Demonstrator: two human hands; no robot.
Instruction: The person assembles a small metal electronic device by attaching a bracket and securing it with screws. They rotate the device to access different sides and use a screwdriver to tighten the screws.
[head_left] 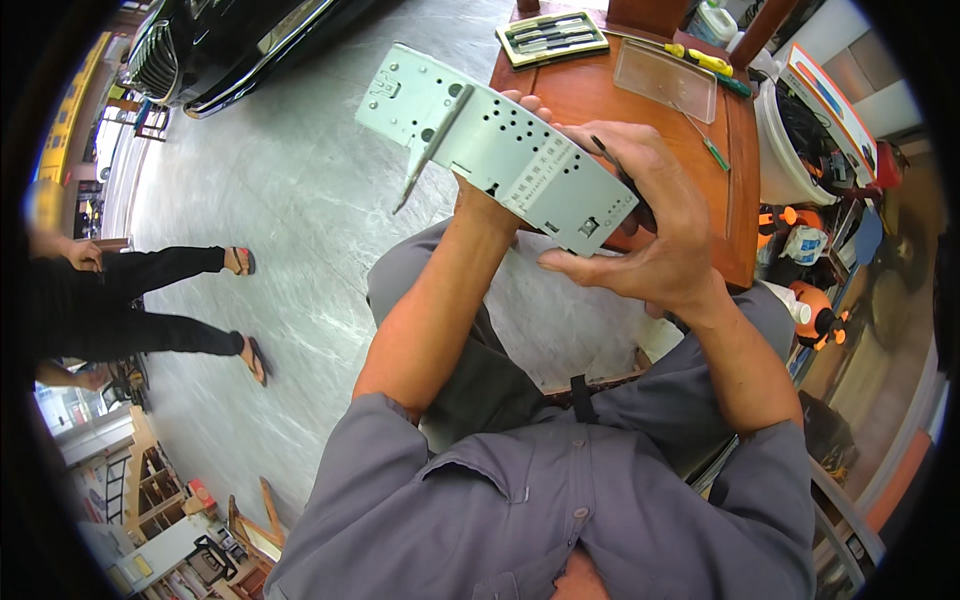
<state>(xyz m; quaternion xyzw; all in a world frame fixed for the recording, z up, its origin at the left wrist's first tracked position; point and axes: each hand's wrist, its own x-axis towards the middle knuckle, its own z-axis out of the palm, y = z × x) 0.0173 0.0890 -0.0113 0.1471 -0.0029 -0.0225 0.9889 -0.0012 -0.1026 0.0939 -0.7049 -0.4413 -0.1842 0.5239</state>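
Shows pale green-grey on the metal casing (pixel 485 150), dotted with black holes; reddish brown on the wooden table (pixel 735 205); cream and black on the screwdriver case (pixel 560 56); yellow on a thick handle (pixel 709 61), green on a slim handle (pixel 716 154); plain grey on the shirt (pixel 530 510); grey with whitish veining on the floor (pixel 300 210).

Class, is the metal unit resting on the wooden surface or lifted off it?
Lifted off: the left hand is beneath the metal unit, and the right hand grips its right end.
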